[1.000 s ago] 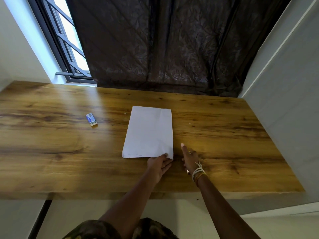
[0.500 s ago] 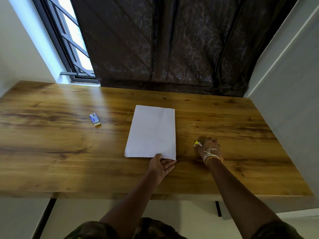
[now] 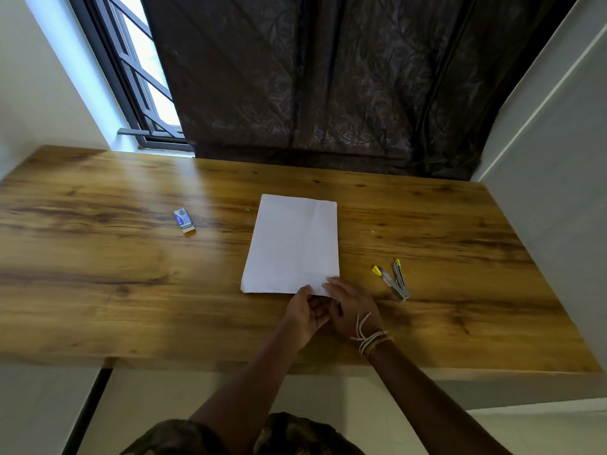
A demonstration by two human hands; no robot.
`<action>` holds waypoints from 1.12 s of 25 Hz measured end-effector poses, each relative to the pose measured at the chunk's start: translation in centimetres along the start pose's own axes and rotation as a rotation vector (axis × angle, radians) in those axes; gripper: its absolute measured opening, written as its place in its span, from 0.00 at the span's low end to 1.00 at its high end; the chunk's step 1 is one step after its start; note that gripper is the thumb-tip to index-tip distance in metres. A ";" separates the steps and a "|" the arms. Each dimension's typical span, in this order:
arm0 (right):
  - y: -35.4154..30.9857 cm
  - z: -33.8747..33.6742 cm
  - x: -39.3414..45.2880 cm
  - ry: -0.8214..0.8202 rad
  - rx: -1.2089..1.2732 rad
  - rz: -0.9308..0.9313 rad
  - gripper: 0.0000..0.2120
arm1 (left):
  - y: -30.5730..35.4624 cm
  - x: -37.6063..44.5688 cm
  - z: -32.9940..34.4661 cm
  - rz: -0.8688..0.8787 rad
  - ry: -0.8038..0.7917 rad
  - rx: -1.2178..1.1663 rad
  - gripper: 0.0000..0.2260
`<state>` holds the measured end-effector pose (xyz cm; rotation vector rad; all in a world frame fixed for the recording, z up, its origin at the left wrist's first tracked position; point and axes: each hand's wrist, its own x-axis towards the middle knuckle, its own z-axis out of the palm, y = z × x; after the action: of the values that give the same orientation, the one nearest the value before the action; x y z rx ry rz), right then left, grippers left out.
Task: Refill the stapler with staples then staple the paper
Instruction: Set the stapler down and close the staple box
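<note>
A white sheet of paper point(image 3: 292, 243) lies in the middle of the wooden table point(image 3: 98, 274). My left hand point(image 3: 307, 311) and my right hand point(image 3: 349, 305) meet at the paper's near right corner, fingers pinching it. The small metal stapler point(image 3: 394, 280) with yellow tips lies on the table to the right of the paper, swung open in a V, with no hand on it. A small blue and white staple box point(image 3: 184, 219) rests on the table to the left of the paper.
A dark curtain point(image 3: 328, 87) hangs behind the table and a barred window point(image 3: 141, 77) is at the back left. A grey wall point(image 3: 551, 175) borders the table's right side. The table's front edge runs just under my forearms.
My right hand has let go of the stapler on the table and moved left to the paper's near right corner, joining my left hand there.
</note>
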<state>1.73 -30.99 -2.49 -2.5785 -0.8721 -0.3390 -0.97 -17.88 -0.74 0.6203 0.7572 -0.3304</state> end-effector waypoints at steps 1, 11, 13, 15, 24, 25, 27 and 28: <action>0.4 -0.1 0.2 0.036 -0.013 -0.032 0.16 | 0.2 0.0 0.0 -0.008 -0.008 0.004 0.18; 1.5 -0.8 2.9 -0.242 0.392 0.211 0.08 | 2.3 -1.3 -2.5 0.750 0.259 1.314 0.11; 1.7 -0.7 3.3 -0.261 0.446 0.274 0.08 | 2.7 -1.5 -2.3 0.971 0.334 1.485 0.10; 2.0 -0.6 3.9 -0.300 0.487 0.342 0.08 | 3.1 -1.4 -2.0 1.184 0.343 1.539 0.09; 2.2 0.1 6.0 -0.200 0.738 0.761 0.07 | 7.0 2.0 -1.9 0.801 0.193 1.757 0.08; 2.2 0.2 6.2 -0.187 0.765 0.798 0.07 | 7.2 2.3 -2.1 0.723 0.184 1.682 0.08; 2.2 0.4 6.6 -0.211 0.782 0.835 0.07 | 7.6 3.0 -2.4 0.601 0.190 1.610 0.09; 2.2 0.3 6.8 -0.224 0.792 0.849 0.07 | 7.7 3.3 -2.5 0.566 0.205 1.601 0.11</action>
<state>8.42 -28.84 -1.01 -1.9829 0.1052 0.4607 3.77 -10.55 -1.44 2.3462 0.3357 -0.2958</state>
